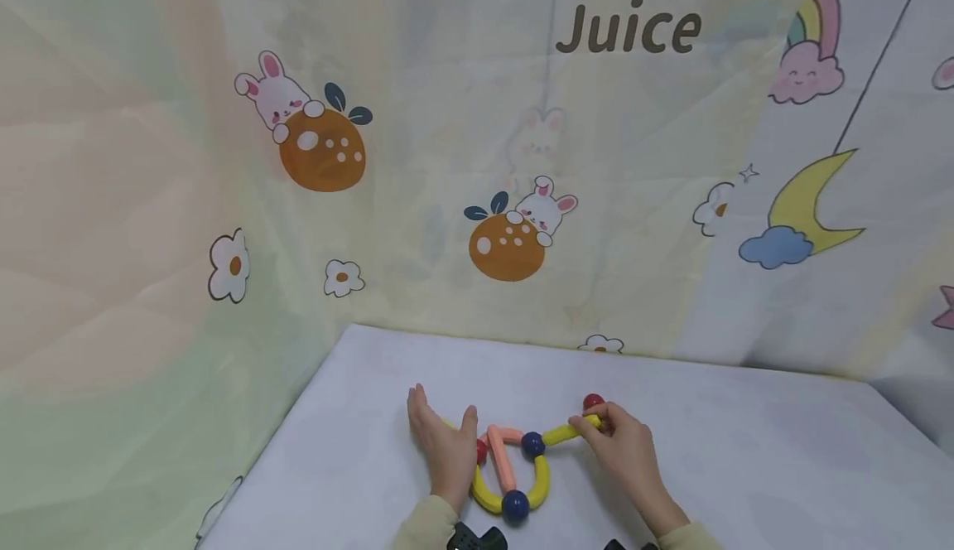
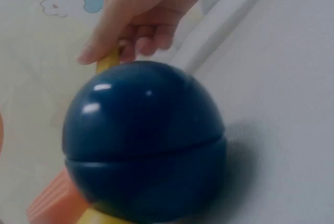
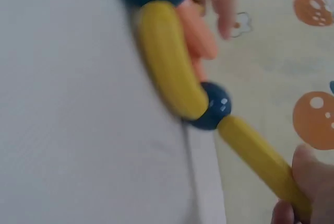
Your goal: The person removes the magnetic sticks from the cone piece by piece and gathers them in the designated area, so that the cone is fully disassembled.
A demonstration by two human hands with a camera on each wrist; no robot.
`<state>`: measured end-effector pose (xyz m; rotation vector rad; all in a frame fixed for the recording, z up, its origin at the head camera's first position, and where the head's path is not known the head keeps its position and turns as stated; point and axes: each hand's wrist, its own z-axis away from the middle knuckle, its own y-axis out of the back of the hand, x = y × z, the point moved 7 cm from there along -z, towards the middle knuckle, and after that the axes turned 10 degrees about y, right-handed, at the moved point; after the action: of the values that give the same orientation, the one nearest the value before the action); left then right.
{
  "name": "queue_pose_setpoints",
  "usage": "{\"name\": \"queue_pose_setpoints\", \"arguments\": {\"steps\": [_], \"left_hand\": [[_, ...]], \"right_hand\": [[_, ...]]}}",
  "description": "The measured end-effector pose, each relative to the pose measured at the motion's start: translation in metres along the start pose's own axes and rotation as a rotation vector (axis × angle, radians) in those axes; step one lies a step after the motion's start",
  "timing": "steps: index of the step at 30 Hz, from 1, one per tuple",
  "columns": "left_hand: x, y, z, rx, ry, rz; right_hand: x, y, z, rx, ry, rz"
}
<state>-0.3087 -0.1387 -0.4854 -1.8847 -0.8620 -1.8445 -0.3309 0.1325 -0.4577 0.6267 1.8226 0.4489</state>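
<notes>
A toy frame of sticks and balls lies on the white table. Its near blue ball [image 1: 515, 506] joins two curved yellow sticks [image 1: 542, 484] and a pink stick [image 1: 503, 460] that slants upward. My right hand [image 1: 626, 451] pinches a straight yellow stick [image 3: 258, 156] between thumb and fingers; its other end meets the far blue ball [image 1: 532, 445]. Just past those fingertips shows a red ball [image 1: 592, 401]; whether it joins the stick I cannot tell. My left hand [image 1: 445, 451], fingers straight, stands beside the frame's left red ball [image 1: 480, 451], partly hiding it and a yellow piece behind.
The white table [image 1: 745, 451] reaches back to a printed cloth backdrop [image 1: 417, 227] with rabbits and fruit. More table surface lies right of my right hand and left of my left hand.
</notes>
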Motion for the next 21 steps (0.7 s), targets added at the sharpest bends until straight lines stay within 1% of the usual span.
{"name": "queue_pose_setpoints", "arguments": {"steps": [3, 5, 7, 9, 11, 12, 14, 17, 19, 21], "left_hand": [[0.002, -0.002, 0.0, -0.049, -0.016, -0.04], [0.002, -0.005, 0.0, -0.1, -0.007, -0.063], [0.002, -0.01, 0.001, -0.15, -0.008, -0.078], [0.002, -0.014, 0.003, -0.196, -0.007, -0.093], [0.004, -0.018, 0.007, -0.219, -0.033, -0.104], [0.006, -0.019, 0.01, -0.225, -0.062, -0.108], [0.014, -0.022, 0.017, -0.233, -0.158, -0.116], [0.03, -0.026, 0.033, -0.255, -0.377, -0.141], [0.038, -0.03, 0.045, -0.287, -0.519, -0.195], [0.042, -0.036, 0.055, -0.341, -0.607, -0.267]], "right_hand": [[0.004, -0.002, 0.007, -0.085, 0.04, 0.092], [0.007, -0.005, 0.013, -0.159, 0.055, 0.125], [0.01, -0.009, 0.018, -0.214, 0.062, 0.15], [0.013, -0.011, 0.022, -0.23, 0.066, 0.171], [0.014, -0.013, 0.022, -0.214, 0.07, 0.18], [0.015, -0.015, 0.022, -0.202, 0.07, 0.183], [0.015, -0.018, 0.022, -0.187, 0.069, 0.187], [0.013, -0.024, 0.023, -0.181, 0.064, 0.181], [0.01, -0.027, 0.025, -0.179, 0.074, 0.171], [0.007, -0.03, 0.027, -0.172, 0.101, 0.156]]}}
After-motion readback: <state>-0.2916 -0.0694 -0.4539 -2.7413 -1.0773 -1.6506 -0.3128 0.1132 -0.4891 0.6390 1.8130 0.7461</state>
